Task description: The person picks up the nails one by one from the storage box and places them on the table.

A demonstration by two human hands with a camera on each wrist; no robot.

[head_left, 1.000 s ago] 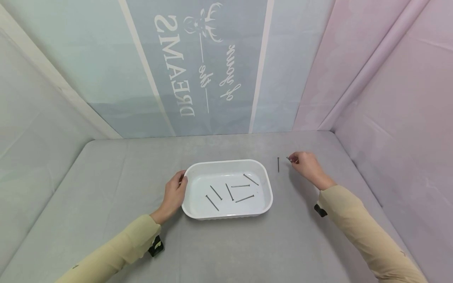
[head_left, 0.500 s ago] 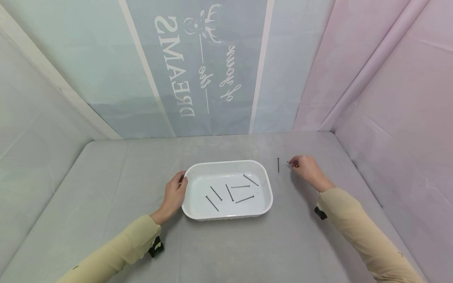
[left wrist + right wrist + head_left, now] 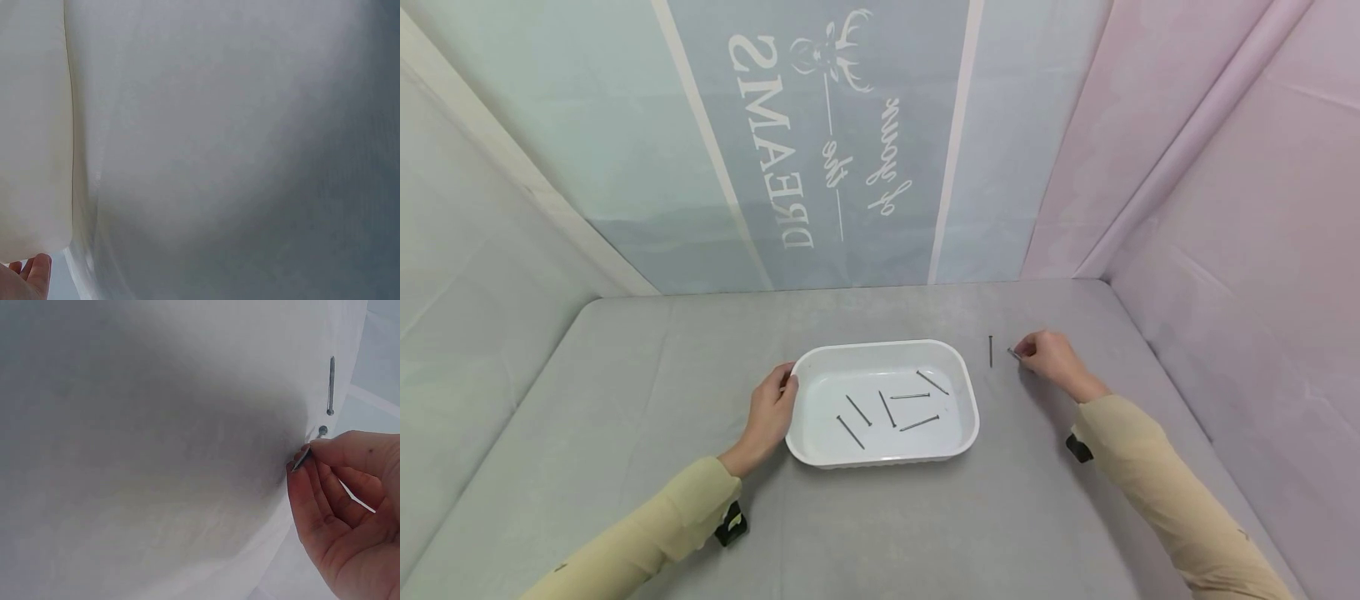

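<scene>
A white rectangular tray [image 3: 880,459] stands mid-table, with several dark nails [image 3: 887,409] scattered over its floor. At its left end my left hand [image 3: 766,410] grips the rim; the left wrist view catches only a few fingers [image 3: 39,275]. Right of the tray, my right hand [image 3: 1054,362] pinches a nail [image 3: 1014,354] between thumb and fingertips. The right wrist view shows this nail slanting, its head [image 3: 323,430] past the thumb and its shank partly covered. Another nail [image 3: 991,352] lies on the table between the tray and the right hand.
Grey cloth covers the table [image 3: 880,533]. A printed fabric wall [image 3: 850,167] rises behind it, and pale walls enclose both sides. Dark devices [image 3: 731,525] sit under the wrists by the light sleeves [image 3: 655,525].
My right hand has come slightly nearer the table's front. The pinched nail has tilted, and more of its length shows. The left hand and tray stay put.
</scene>
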